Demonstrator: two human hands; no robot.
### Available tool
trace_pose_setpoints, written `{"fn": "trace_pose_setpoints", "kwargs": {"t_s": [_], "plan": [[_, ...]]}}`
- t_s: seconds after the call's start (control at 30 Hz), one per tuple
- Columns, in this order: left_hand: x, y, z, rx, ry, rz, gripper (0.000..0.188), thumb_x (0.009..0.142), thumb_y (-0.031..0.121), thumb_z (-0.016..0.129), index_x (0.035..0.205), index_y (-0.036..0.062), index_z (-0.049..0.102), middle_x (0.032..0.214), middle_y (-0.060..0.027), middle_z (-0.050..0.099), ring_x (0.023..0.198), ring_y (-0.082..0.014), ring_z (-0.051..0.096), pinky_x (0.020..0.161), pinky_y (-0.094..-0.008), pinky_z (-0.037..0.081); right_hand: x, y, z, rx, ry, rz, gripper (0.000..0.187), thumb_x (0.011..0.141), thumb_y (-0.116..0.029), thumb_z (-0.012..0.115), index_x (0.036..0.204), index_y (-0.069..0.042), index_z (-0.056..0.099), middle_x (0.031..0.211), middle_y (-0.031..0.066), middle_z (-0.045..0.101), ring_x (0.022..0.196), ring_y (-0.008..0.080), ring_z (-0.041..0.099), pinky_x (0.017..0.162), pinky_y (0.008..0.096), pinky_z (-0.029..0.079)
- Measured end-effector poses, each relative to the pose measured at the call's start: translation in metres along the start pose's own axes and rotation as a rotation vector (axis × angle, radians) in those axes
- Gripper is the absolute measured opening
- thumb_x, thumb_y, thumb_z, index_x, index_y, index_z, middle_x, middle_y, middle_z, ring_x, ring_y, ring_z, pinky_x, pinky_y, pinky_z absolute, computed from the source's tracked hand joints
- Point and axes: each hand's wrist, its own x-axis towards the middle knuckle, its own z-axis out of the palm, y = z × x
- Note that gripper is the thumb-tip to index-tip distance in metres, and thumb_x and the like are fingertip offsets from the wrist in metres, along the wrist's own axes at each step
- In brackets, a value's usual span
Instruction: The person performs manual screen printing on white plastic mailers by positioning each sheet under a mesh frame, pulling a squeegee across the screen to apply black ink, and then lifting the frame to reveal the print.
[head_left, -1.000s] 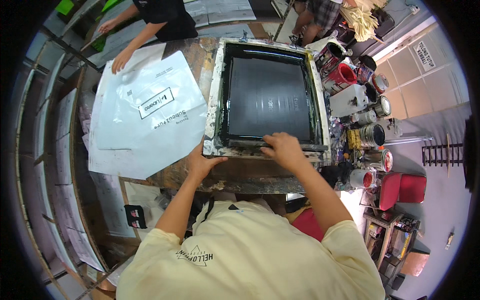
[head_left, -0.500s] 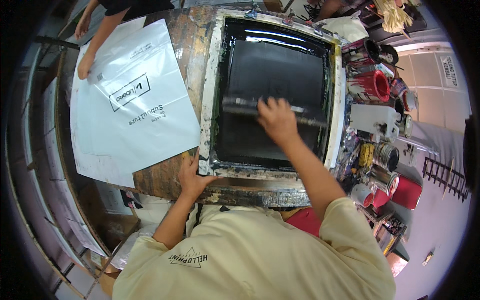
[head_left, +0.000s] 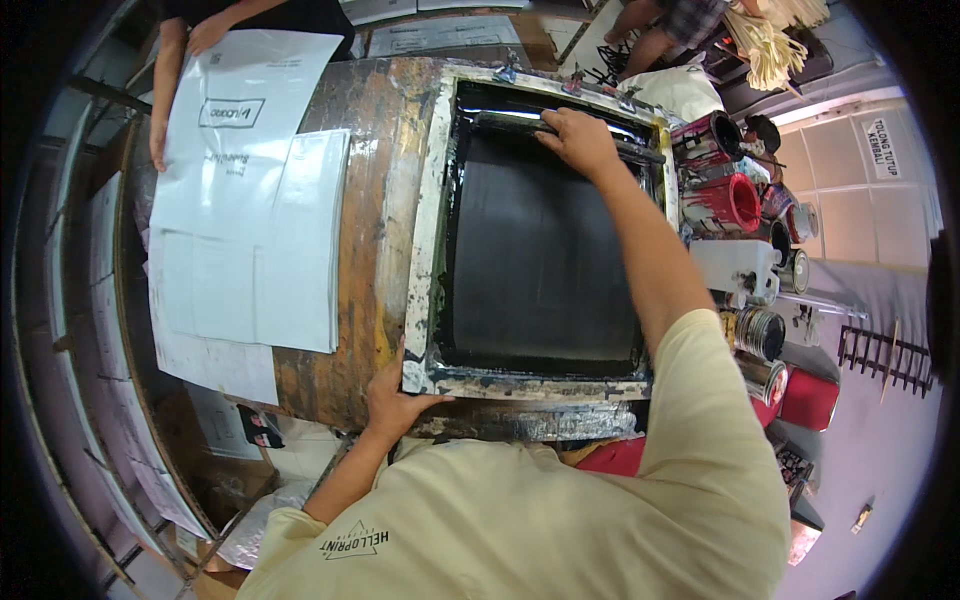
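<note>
A screen printing frame (head_left: 424, 260) with pale, ink-stained edges lies on the table, its dark mesh (head_left: 545, 255) coated with black ink. My right hand (head_left: 580, 140) is closed on a squeegee (head_left: 510, 124) at the far end of the mesh, my forearm reaching over the right side. At the near left corner, my left hand (head_left: 398, 400) grips the frame, thumb along the near edge and fingers up the left side. Left of the frame, a co-worker's hands (head_left: 208, 32) hold a printed white plastic mailer bag (head_left: 235, 95). It partly covers a stack of blank white bags (head_left: 300, 250).
The worn wooden table (head_left: 360, 220) carries all this. Along its right side stand paint cans (head_left: 738, 200), a white plastic jug (head_left: 735, 268) and metal tins (head_left: 762, 335). A rack of shelves (head_left: 110, 330) stands at left. Another person's legs (head_left: 650, 45) show at the back.
My right hand has pushed the squeegee from mid-mesh to the far end. The printed bag has moved away from me in the co-worker's hands, uncovering the blank stack. My left hand keeps the corner.
</note>
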Motion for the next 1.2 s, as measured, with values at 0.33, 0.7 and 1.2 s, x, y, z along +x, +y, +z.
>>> {"fn": "trace_pose_setpoints", "kwargs": {"t_s": [0.33, 0.7, 1.2], "plan": [[-0.012, 0.011, -0.004, 0.057, 0.017, 0.071, 0.057, 0.071, 0.013, 0.098, 0.119, -0.0006, 0.071, 0.101, -0.0078, 0.078, 0.094, -0.0167, 0.073, 0.086, -0.034, 0.057, -0.227, -0.171, -0.037, 0.051, -0.046, 0.063, 0.038, 0.093, -0.043, 0.073, 0.115, -0.014, 0.063, 0.101, 0.0107, 0.067, 0.095, 0.0341, 0.07, 0.074, 0.048, 0.059], [0.011, 0.156, -0.023, -0.575, 0.245, 0.498, 0.06, 0.088, 0.011, 0.086, 0.141, -0.0013, 0.061, 0.113, -0.0098, 0.071, 0.103, -0.0144, 0.068, 0.088, -0.0329, 0.056, -0.234, -0.224, -0.214, -0.161, 0.374, 0.079, 0.037, 0.088, -0.044, 0.072, 0.103, -0.011, 0.066, 0.096, 0.0093, 0.064, 0.097, 0.0286, 0.062, 0.094, 0.0534, 0.043], [0.099, -0.036, -0.012, 0.533, -0.286, 0.753, 0.017, 0.094, 0.022, 0.076, 0.099, 0.0056, 0.074, 0.105, -0.0083, 0.07, 0.09, -0.0322, 0.065, 0.083, -0.0436, 0.054, -0.146, -0.183, -0.303, -0.164, 0.595, 0.002, 0.035, 0.091, -0.038, 0.066, 0.106, -0.007, 0.073, 0.095, 0.0148, 0.072, 0.095, 0.0361, 0.068, 0.089, 0.0474, 0.046]]}}
